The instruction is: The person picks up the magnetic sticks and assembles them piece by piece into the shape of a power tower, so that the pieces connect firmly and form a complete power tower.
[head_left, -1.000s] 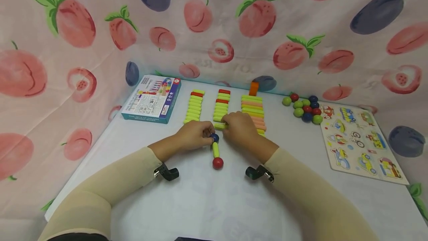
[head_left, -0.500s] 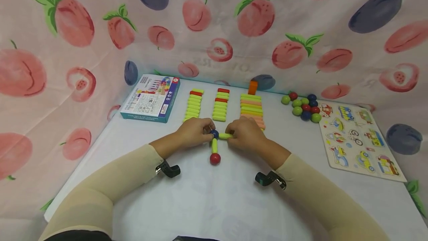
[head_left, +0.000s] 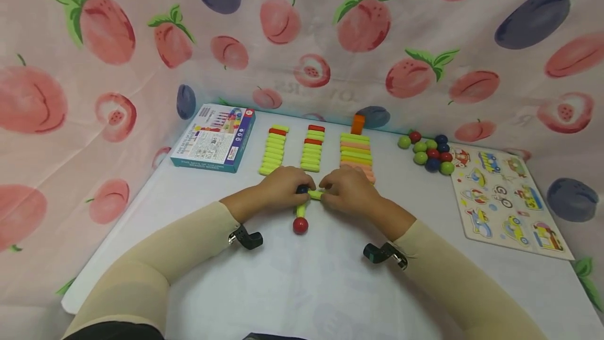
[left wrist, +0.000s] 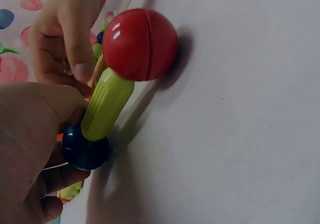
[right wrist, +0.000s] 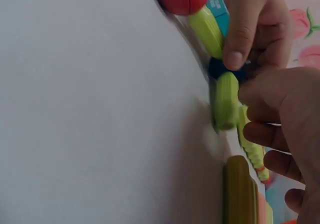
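My left hand (head_left: 283,189) pinches a dark blue ball (left wrist: 84,149) between thumb and fingers. From that ball a green stick (left wrist: 108,105) runs toward me to a red ball (head_left: 300,225). A second green stick (right wrist: 227,101) extends to the right from the blue ball, and its near end meets the ball in the right wrist view. My right hand (head_left: 350,189) is at this stick's right end with thumb and index finger; in the right wrist view its other fingers are loosely bent. Whether the fingertips still grip the stick is partly hidden.
Behind the hands lie two rows of green and red sticks (head_left: 272,153) and a mixed-colour row (head_left: 356,150) with an orange piece (head_left: 358,124). A box (head_left: 214,138) stands back left. Several coloured balls (head_left: 432,153) lie right, beside a picture board (head_left: 511,198).
My right hand has brought a green stick from the middle row to the blue ball's right side. My left hand has shifted slightly right, and the red ball has moved a little left.
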`<state>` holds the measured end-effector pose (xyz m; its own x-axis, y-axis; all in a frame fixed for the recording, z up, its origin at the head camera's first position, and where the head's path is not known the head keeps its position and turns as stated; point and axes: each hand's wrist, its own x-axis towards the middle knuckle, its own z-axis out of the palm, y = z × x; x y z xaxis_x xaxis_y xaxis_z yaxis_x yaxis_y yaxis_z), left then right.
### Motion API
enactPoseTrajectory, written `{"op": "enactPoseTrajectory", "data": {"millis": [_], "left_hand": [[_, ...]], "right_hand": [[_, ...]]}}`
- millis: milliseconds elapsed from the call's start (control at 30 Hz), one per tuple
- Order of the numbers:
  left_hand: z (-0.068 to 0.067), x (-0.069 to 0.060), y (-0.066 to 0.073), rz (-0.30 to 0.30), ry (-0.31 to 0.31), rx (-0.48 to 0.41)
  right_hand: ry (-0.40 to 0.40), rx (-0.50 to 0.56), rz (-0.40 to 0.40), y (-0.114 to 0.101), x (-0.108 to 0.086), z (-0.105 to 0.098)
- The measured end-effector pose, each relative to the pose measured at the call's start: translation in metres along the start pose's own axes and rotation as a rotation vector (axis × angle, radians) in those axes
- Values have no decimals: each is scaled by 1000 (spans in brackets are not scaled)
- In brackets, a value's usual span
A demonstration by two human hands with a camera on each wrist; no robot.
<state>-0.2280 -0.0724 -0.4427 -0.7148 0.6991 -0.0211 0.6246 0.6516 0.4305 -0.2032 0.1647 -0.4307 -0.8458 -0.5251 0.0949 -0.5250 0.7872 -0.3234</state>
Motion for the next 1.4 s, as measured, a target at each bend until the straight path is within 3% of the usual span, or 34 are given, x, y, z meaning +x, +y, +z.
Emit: {"op": "enactPoseTrajectory", "data": {"millis": [200, 300, 400, 500, 633, 767, 900, 1000, 1167, 1300, 1400], "left_hand": [[-2, -9, 2, -108, 32, 44], [-2, -14, 4, -159, 53, 69], [-1, -17, 7, -172, 80, 95], [0, -20, 14, -135, 131, 112], [2, -31, 32, 7, 182, 145], [10, -46, 55, 138, 152, 247], [15, -52, 65, 156, 100, 344], [16, -52, 61, 135, 83, 338], [16, -54, 47, 81, 97, 272], [16, -57, 38, 74, 136, 232], [15, -58, 34, 81, 160, 228]], "right_hand": [[41, -77, 160, 9, 15, -9], [28, -167, 131, 11, 33, -8], [-14, -231, 96, 9, 48, -4], [-48, -283, 95, 6, 56, 0], [-50, -316, 104, 3, 58, 5], [-22, -324, 107, 2, 54, 9], [2, -264, 138, 5, 50, 9], [36, -122, 141, 10, 38, 0], [97, 8, -33, 10, -7, -18], [85, -96, -223, -3, -39, -13], [78, -174, -292, -17, -46, -4]]}}
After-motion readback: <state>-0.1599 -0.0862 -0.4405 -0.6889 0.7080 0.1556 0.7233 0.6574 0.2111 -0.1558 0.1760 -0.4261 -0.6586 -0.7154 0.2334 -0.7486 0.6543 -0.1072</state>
